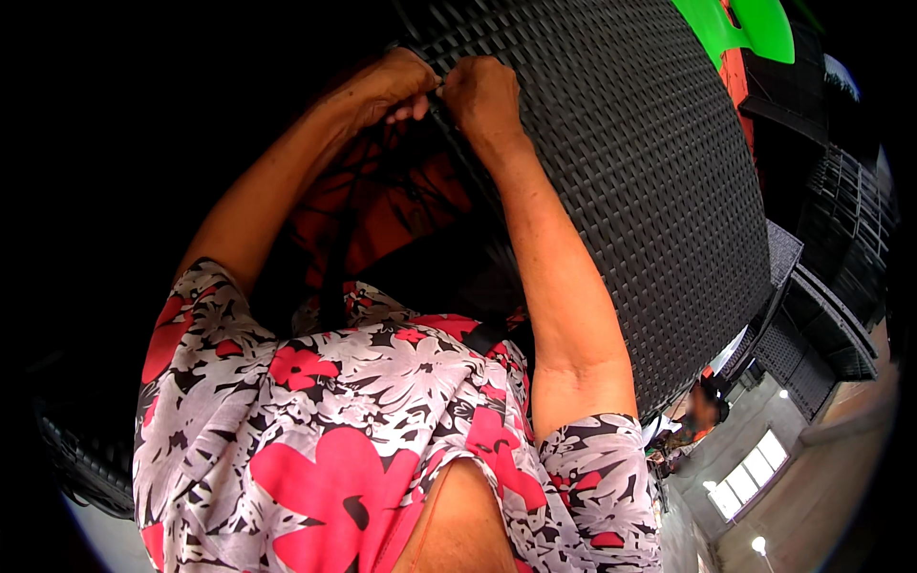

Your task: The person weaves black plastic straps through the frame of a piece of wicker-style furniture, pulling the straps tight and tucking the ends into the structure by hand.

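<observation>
A large dark woven wicker panel (630, 181) fills the upper right, its strands in a tight weave. Both my hands meet at its left edge, near the top of the view. My left hand (406, 81) is closed, with curled fingers partly showing below it. Beside it, nearly touching, my right hand (482, 95) is also closed, its back toward me and its knuckles by the woven edge. Whatever lies between the fingers is too small or hidden to make out. Under my arms, dark strands cross in front of an orange-red surface (382, 220).
At the upper right, a bright green plastic piece (764, 33) sits beyond the panel. More dark woven items (812, 353) stand at the right. Farther off, a blurred person (705, 411) is near a bright window (750, 475). Deep shadow covers the left side.
</observation>
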